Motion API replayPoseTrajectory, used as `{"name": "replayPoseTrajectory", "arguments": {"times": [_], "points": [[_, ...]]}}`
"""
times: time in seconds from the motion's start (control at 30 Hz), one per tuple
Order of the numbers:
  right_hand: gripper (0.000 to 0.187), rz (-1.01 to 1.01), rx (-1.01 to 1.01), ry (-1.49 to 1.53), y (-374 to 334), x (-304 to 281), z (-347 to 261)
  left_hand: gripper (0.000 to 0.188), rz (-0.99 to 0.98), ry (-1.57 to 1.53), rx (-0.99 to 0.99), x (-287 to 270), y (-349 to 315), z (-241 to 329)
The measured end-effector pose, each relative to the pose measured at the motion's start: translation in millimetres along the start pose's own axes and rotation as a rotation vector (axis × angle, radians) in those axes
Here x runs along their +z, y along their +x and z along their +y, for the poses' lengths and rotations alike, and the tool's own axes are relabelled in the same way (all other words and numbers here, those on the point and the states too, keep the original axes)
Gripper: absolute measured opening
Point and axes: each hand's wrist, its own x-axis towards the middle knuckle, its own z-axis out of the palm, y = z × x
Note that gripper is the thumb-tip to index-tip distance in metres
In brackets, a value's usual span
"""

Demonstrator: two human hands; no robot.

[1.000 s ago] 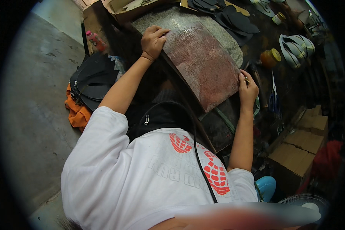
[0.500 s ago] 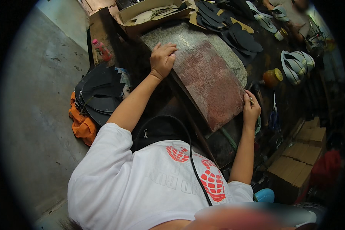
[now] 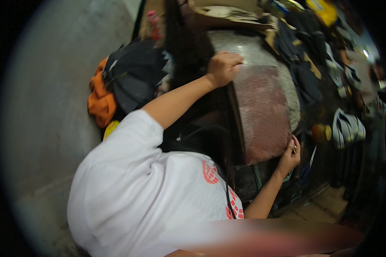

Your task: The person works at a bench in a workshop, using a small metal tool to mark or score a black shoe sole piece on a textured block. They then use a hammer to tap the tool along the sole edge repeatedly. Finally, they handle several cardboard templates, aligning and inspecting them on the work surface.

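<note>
A reddish-brown, rough-textured sheet point(image 3: 265, 113) lies in front of me over a grey speckled slab point(image 3: 233, 43). My left hand point(image 3: 225, 68) is closed at the sheet's far left corner, with the thumb near its edge. At the near right corner my right hand point(image 3: 291, 155) has its fingers curled round the edge. Something small and shiny shows at the right hand's fingers, too blurred to name. The undersides of the grips are hidden.
A cardboard box point(image 3: 227, 20) holding pale pieces stands at the back. Black cut pieces point(image 3: 306, 81) lie beyond the slab. Pale shoe parts point(image 3: 347, 128) and an amber jar point(image 3: 321, 133) are at right. A black stack point(image 3: 137, 77) sits left by orange cloth point(image 3: 101, 100).
The whole view has turned, so the sheet, slab and surroundings appear shifted and rotated. Both hands remain at the same two corners of the sheet.
</note>
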Motion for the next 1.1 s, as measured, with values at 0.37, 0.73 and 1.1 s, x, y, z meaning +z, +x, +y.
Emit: {"name": "replayPoseTrajectory", "arguments": {"times": [0.37,0.73,1.1], "points": [[0.033,-0.060,-0.109,-0.032,8,-6,11,0.035,-0.224,-0.261,-0.230,-28,9,1],[0.033,-0.080,-0.009,0.002,14,-9,15,0.074,0.095,1.541,-0.645,-284,-67,-99],[0.033,-0.092,-0.029,-0.002,21,-10,20,0.112,-0.318,1.192,-1.269,-292,-115,-104]]}}
